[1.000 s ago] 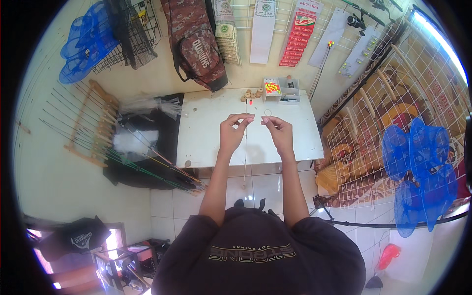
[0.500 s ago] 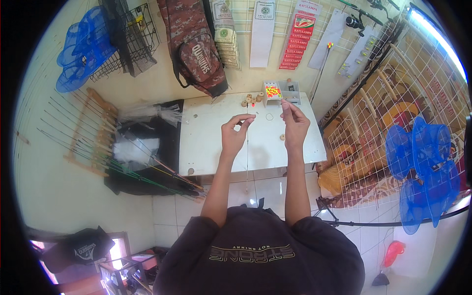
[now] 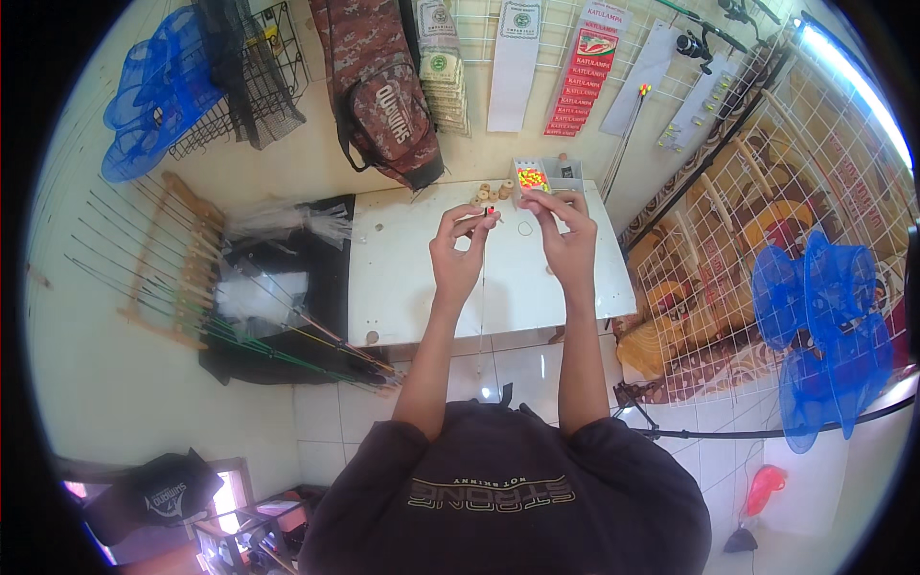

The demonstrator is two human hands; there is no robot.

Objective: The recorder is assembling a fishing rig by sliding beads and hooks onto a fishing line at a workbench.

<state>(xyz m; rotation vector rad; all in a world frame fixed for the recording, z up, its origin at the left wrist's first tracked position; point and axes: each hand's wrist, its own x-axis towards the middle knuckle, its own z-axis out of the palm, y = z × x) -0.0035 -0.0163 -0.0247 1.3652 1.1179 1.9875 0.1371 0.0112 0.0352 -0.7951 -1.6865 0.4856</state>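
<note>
My left hand (image 3: 460, 251) is raised over the white table (image 3: 402, 297), its thumb and index finger pinched together. A thin line (image 3: 483, 287) hangs from that pinch past the table's front edge. A small red and black piece (image 3: 491, 210) shows right at the left fingertips; whether it is held or lies behind them I cannot tell. My right hand (image 3: 569, 241) is closed in a pinch in front of a small organizer box (image 3: 575, 174). Whatever its fingertips hold is too small to make out. A thin ring of line (image 3: 524, 229) lies on the table between the hands.
Wooden spools (image 3: 506, 189) and red and yellow beads (image 3: 531, 179) in the box stand at the table's back. Fishing rods (image 3: 278, 355) lean at the left. A camouflage rod bag (image 3: 383, 105) hangs behind the table, and blue nets (image 3: 824, 326) hang at the right.
My right hand has moved left and slightly toward my left hand, its fingers now bent over in front of the box. My left hand has risen slightly; the line still hangs from it.
</note>
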